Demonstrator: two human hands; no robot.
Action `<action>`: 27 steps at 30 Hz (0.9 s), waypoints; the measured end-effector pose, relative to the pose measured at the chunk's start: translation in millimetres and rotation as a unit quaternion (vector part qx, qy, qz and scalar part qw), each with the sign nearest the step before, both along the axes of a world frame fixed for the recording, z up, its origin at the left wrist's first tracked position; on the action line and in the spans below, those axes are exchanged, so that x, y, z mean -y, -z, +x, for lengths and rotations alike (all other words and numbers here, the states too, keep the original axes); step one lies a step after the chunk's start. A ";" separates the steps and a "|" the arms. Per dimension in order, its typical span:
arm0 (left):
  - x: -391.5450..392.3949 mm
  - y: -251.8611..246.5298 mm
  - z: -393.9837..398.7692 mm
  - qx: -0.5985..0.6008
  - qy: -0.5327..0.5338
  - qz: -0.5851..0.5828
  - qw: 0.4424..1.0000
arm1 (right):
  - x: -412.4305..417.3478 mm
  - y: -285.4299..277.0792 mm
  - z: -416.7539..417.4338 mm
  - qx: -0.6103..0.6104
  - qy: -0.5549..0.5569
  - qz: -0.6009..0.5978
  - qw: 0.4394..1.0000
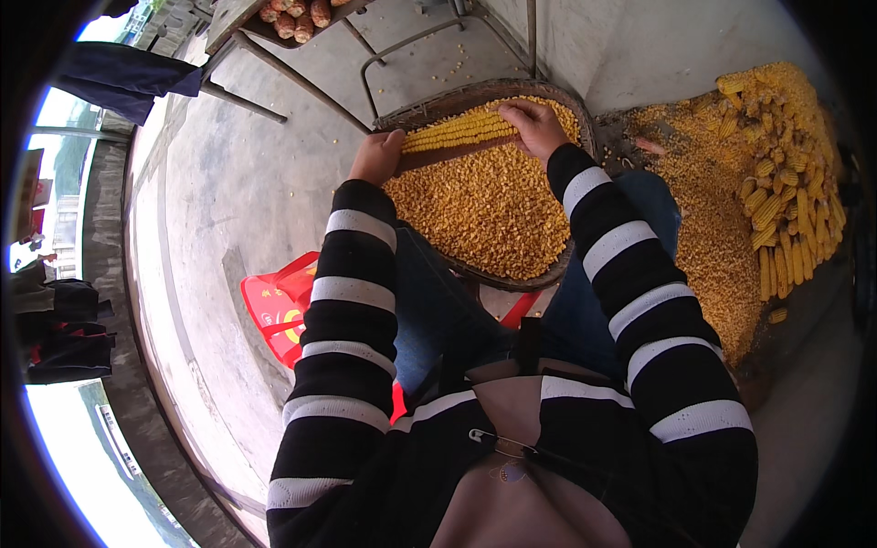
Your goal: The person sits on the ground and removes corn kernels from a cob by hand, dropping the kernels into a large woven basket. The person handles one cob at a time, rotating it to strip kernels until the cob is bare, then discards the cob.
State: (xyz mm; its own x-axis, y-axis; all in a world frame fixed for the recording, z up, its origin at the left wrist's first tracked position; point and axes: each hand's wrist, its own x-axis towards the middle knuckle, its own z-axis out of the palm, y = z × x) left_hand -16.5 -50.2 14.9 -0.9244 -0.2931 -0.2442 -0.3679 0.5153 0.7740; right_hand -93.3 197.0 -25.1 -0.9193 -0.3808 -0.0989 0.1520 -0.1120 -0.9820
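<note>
A corn cob (459,133) with rows of yellow kernels lies level between my hands, above a woven basket (590,130) of loose kernels (486,212). My left hand (378,156) grips the cob's left end. At its other end, my right hand (536,127) holds on with the thumb and finger around the tip. Along the cob's lower side runs a reddish-brown strip; whether it is bare cob or a separate piece cannot be told. The basket sits between my knees, and the kernels fill much of it.
To the right, whole corn cobs (788,198) are heaped against the wall beside spread kernels (712,274). Stripped cobs (294,20) lie in a tray on a metal-legged stand (301,79) at the upper left. A red bag (277,308) rests on the concrete floor (205,192).
</note>
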 end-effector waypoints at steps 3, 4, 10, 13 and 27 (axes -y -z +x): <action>-2.5 0.6 0.3 -0.010 -0.001 0.003 1.000 | 2.2 7.4 -2.6 -0.035 0.015 0.007 0.999; -3.1 0.1 1.0 -0.011 -0.002 0.004 1.000 | 2.1 6.9 -2.2 -0.033 0.016 0.007 0.999; 5.4 9.5 0.0 -0.022 0.004 -0.013 1.000 | -3.1 -1.8 0.0 0.048 -0.015 0.009 0.999; 1.4 3.0 1.3 -0.012 0.012 -0.021 1.000 | -2.0 -4.6 1.9 -0.026 -0.024 0.088 0.995; 3.8 10.1 -0.3 -0.032 0.020 -0.059 0.998 | -1.6 -2.7 1.8 -0.027 -0.031 0.105 0.994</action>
State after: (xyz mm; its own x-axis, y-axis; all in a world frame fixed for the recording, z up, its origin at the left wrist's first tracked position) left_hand -16.7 -54.0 4.8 -0.9483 -0.2791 -0.1511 -0.2977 0.6171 0.7284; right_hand -91.5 198.6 -22.4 -0.9012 -0.4123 -0.1339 0.0994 0.1041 -0.9896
